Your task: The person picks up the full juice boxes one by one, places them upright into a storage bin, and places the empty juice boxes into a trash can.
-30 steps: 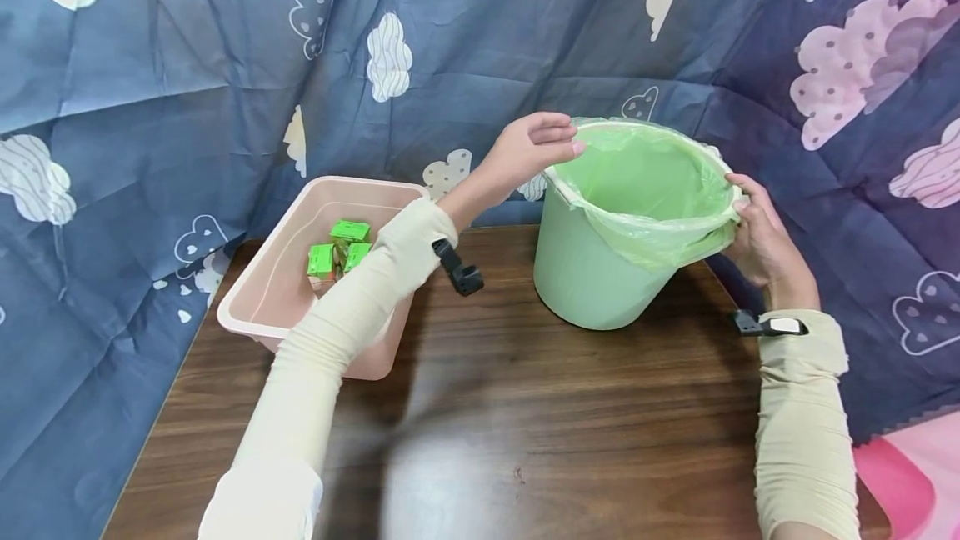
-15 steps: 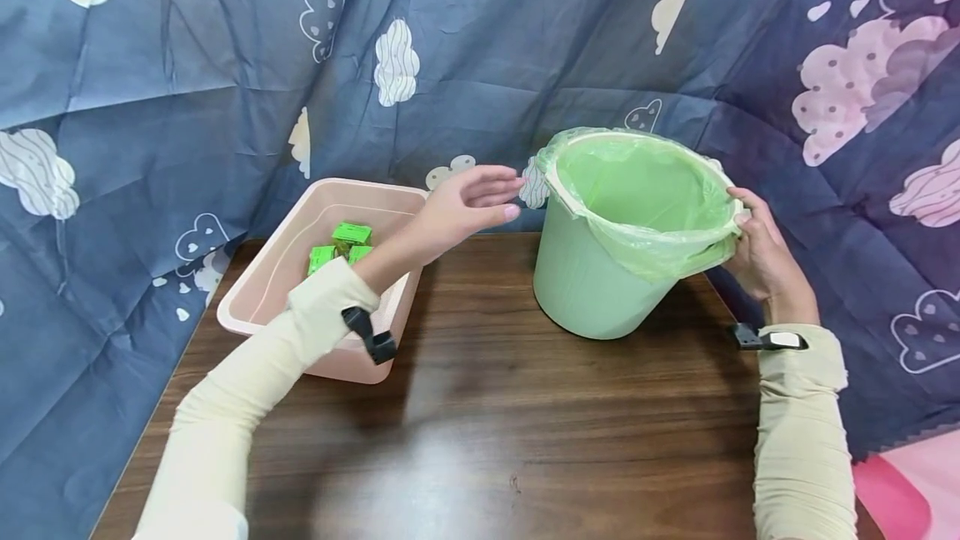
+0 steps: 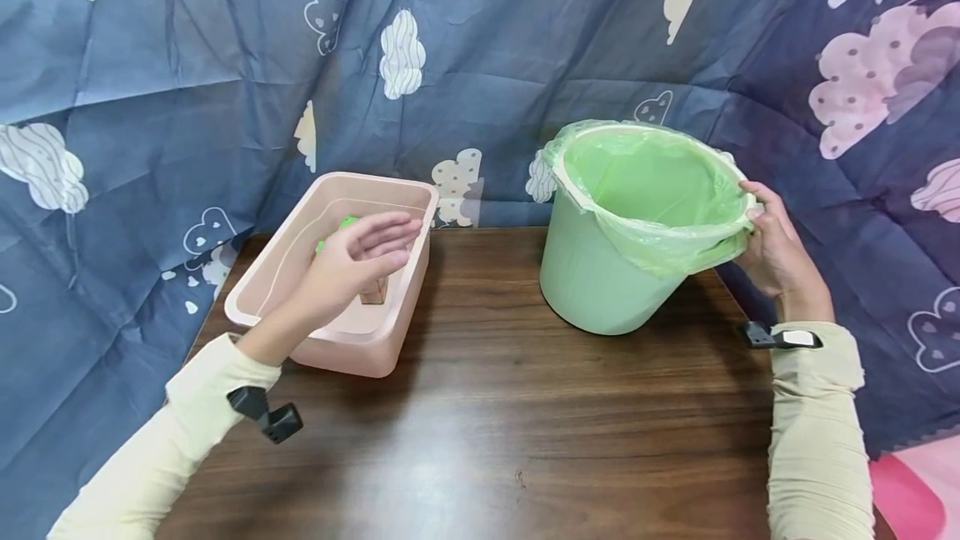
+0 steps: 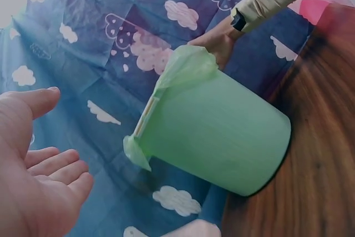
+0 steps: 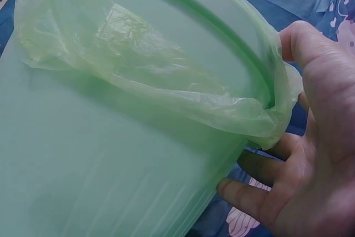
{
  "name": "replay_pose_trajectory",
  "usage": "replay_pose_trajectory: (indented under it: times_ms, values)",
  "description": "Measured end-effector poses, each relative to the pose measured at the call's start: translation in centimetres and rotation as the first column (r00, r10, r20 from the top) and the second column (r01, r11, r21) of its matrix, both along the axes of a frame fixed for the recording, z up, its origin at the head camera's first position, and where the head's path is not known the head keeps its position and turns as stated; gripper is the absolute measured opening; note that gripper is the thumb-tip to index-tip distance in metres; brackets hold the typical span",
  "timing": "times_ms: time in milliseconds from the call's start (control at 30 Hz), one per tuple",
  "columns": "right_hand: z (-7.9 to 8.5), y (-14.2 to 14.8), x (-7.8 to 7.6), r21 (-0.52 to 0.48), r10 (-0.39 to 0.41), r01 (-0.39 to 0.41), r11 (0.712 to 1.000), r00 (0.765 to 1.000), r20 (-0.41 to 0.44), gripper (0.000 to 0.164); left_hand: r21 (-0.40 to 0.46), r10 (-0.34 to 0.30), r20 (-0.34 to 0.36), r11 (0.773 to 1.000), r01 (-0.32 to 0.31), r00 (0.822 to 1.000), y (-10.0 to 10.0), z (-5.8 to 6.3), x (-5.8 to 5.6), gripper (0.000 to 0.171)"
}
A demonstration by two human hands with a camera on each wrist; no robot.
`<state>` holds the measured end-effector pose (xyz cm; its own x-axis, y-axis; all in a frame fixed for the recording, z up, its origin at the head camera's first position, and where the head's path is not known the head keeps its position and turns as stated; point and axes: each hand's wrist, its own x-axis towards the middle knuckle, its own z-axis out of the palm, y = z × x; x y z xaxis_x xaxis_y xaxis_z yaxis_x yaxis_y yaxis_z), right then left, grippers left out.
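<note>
A light green trash bin (image 3: 592, 282) stands at the back right of the table, its rim ring over a thin green bag liner (image 3: 645, 244) that is folded outward. My right hand (image 3: 783, 261) grips the bin's right rim; in the right wrist view the thumb (image 5: 302, 40) lies at the rim and the other fingers are against the outer wall. On the left, my left hand (image 3: 348, 265), fingers extended and holding nothing, is over a pink plastic basin (image 3: 281, 248). Small boxes with green tops, one with its side (image 3: 373, 291) showing, lie inside it, partly hidden behind the hand.
The dark wooden table (image 3: 480, 407) carries both containers, with a stretch of bare wood between them. A blue cloud-patterned cloth (image 3: 495, 48) hangs close behind. Something pink (image 3: 907, 494) shows beyond the table's right edge.
My left hand has moved from the bin's left rim leftward and down to over the pink basin, its fingers still extended. The right hand keeps its grip on the bin's rim.
</note>
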<state>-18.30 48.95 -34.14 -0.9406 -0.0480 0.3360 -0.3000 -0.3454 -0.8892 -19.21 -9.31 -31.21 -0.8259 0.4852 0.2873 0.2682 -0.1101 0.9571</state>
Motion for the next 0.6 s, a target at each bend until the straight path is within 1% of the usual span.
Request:
replay_pose_trajectory:
  times_ms: [100,200,333,367,400,433,467,500,533,567,600]
  values:
    - [0.1,0.2,0.0,-0.007,0.013,-0.013,1.0,1.0,-0.005,0.042,-0.012,0.011,0.01,1.0,-0.011,1.0,-1.1,-0.5,0.8,0.055]
    - [0.5,0.4,0.0,-0.045,0.031,-0.031,0.999,1.0,-0.004,0.041,-0.023,0.017,-0.005,1.0,-0.017,1.0,-1.7,-0.7,1.1,0.056]
    - [1.0,0.7,0.5,-0.156,0.068,-0.064,0.986,0.997,0.02,0.042,-0.071,0.042,-0.069,0.996,-0.047,0.997,-1.7,-0.3,0.9,0.058]
    - [1.2,0.8,0.6,-0.168,0.069,-0.064,0.984,0.997,0.024,0.042,-0.09,0.049,-0.091,0.994,-0.057,0.995,-1.7,-0.1,0.8,0.059]
    - [1.3,0.9,0.8,-0.156,0.058,-0.052,0.986,0.998,0.029,0.042,-0.109,0.053,-0.116,0.992,-0.065,0.992,-1.7,0.0,0.7,0.059]
    - [1.5,1.1,1.0,-0.136,0.041,-0.036,0.99,0.999,0.032,0.042,-0.133,0.056,-0.144,0.988,-0.075,0.988,-1.6,0.2,0.6,0.06]
    - [1.7,1.2,1.3,-0.091,0.005,-0.001,0.996,0.999,0.037,0.043,-0.159,0.058,-0.169,0.984,-0.085,0.984,-1.7,0.3,0.5,0.062]
    - [2.0,1.2,1.6,-0.031,-0.043,0.045,0.999,0.998,0.042,0.044,-0.187,0.059,-0.195,0.978,-0.096,0.979,-1.7,0.4,0.4,0.064]
    - [2.3,1.2,1.9,0.043,-0.107,0.106,0.993,0.993,0.042,0.045,-0.224,0.064,-0.228,0.968,-0.117,0.971,-1.7,0.5,0.3,0.066]
    - [2.8,1.1,2.3,0.157,-0.195,0.189,0.969,0.98,0.023,0.046,-0.26,0.068,-0.259,0.956,-0.138,0.963,-1.8,0.7,0.2,0.069]
    - [3.3,0.9,2.6,0.292,-0.286,0.276,0.916,0.958,-0.008,0.048,-0.295,0.066,-0.293,0.943,-0.155,0.954,-1.8,0.8,0.2,0.071]
